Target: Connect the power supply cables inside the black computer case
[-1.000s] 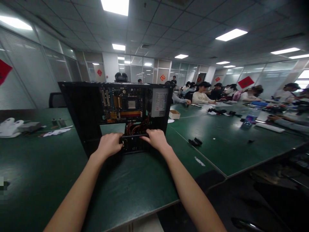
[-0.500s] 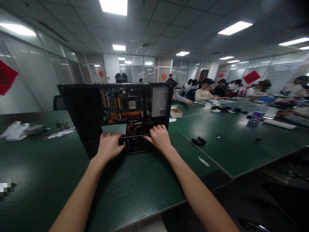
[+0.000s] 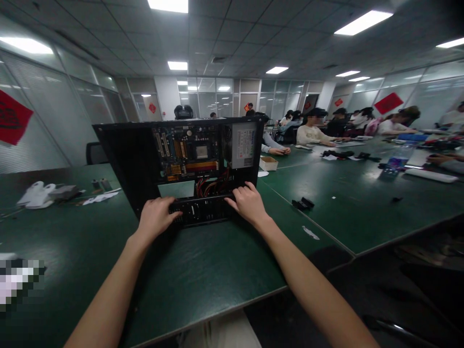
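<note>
An open black computer case (image 3: 123, 159) lies on the green table (image 3: 203, 270) in front of me. Inside it I see a motherboard (image 3: 188, 157), a grey power supply (image 3: 244, 145) and a bundle of red and black cables (image 3: 213, 183). My left hand (image 3: 155, 217) grips the left end of the black drive bay bracket (image 3: 201, 211) at the case's near edge. At the bracket's right end my right hand (image 3: 248, 203) rests with its fingers curled over the top, beside the cables.
White gloves and papers (image 3: 38, 193) lie at the far left, with two small bottles (image 3: 101, 184). A small cardboard box (image 3: 268, 163) and black small parts (image 3: 303, 203) sit to the right. Several people work at tables at the back right.
The view has shifted slightly, so the case sits a little right and higher. Both hands stay on the bracket; the right hand has crept up over its right end.
</note>
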`<state>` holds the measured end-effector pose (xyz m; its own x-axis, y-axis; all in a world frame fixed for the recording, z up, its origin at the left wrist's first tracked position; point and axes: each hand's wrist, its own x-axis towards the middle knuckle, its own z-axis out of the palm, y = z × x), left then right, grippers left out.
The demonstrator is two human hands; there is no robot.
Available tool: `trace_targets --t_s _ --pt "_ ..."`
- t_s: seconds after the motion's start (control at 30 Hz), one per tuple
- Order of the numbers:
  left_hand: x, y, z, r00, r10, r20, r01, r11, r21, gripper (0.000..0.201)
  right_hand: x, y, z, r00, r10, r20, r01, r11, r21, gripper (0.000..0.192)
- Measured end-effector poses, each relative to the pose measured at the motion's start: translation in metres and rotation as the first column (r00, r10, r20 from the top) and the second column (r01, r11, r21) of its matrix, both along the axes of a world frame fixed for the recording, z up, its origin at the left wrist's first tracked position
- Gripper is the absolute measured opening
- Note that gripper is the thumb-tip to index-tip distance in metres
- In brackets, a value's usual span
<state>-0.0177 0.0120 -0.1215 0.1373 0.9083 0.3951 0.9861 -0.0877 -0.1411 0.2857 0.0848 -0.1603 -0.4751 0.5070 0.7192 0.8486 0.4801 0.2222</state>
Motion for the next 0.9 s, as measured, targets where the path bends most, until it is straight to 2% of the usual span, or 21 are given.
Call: trace_targets --t_s 0.17,0.4,0.57,0.9 --pt "-0.002 -0.001 -0.001 0.999 -0.043 0.014 0.044 0.999 -0.025 0.038 -0.001 -0.005 0.005 1.0 0.0 0.002 0.0 0.998 -0.064 0.038" --pt "-0.005 -0.003 -0.005 0.997 -0.049 0.054 0.048 0.999 0.024 0.037 -0.002 -0.012 0.013 0.999 -0.041 0.028 0.044 0.993 -0.107 0.028" --pt "-0.004 -0.003 -0.005 0.997 -0.066 0.036 0.065 0.998 0.015 0.034 0.001 -0.013 0.013 0.998 -0.033 0.059 0.04 0.991 -0.126 0.022" --pt "-0.006 -0.006 -0.004 0.989 -0.132 0.059 0.132 0.991 0.006 0.033 0.001 -0.014 0.012 0.999 -0.017 0.039 0.022 0.989 -0.147 0.021"
